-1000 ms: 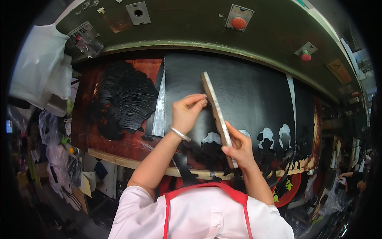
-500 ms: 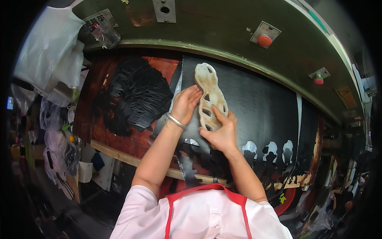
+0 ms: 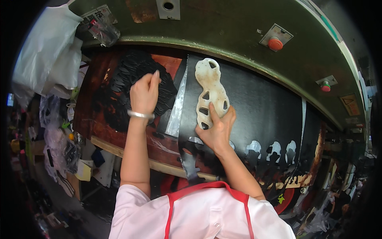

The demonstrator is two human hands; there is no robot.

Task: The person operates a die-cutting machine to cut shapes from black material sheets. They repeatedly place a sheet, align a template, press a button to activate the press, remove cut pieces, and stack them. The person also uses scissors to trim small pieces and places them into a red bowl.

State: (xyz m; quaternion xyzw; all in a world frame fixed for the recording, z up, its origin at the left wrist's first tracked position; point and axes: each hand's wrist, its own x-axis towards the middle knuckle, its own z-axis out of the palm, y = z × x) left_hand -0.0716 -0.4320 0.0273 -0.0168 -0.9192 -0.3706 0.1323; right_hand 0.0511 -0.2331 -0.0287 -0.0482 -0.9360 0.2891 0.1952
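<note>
My right hand [image 3: 218, 129] grips the lower end of a whitish, sole-shaped cutting die [image 3: 213, 85] with several holes through it, thumb on its top face. The die is over a black sheet [image 3: 258, 95], its long side running away from me. On the left, my left hand [image 3: 144, 93], with a silver bangle at the wrist, is over a heap of thin black cut pieces [image 3: 133, 65]. Its fingers are curled in, and whatever they hold, if anything, is hidden.
A reddish-brown board [image 3: 89, 107] lies under the heap and sheet. Cut-out holes [image 3: 253, 148] run along the sheet's near edge. Beyond stands a green machine beam [image 3: 223, 28] with a red button [image 3: 275, 44]. Plastic bags [image 3: 47, 51] hang at far left.
My left hand has moved left from beside the die to the heap of black pieces, its fingers now curled. The right hand keeps its grip, and a strip of lighter surface shows left of the sheet.
</note>
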